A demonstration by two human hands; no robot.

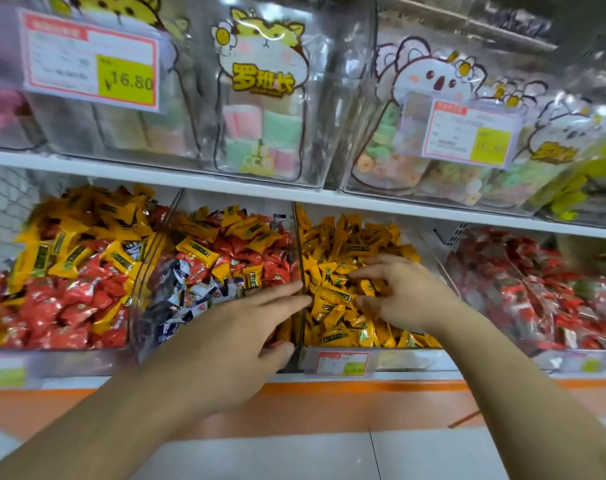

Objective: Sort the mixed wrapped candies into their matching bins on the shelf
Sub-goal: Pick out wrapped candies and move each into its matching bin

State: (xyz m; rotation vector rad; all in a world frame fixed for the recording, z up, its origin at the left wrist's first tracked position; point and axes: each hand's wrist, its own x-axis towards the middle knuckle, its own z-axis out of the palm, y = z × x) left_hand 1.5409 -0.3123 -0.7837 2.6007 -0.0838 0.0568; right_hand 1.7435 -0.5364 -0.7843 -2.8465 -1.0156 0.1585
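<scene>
Left hand fingers straight, right hand spread on yellow candies, below price tag reading 16.80

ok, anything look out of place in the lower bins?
Yes. The second bin from the left mixes red, yellow and blue-white candies, and the far-left bin mixes red and yellow. The bin under the right hand looks all yellow.

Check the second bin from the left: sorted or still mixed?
Mixed: the second bin holds red, yellow and blue-white candies together.
</scene>
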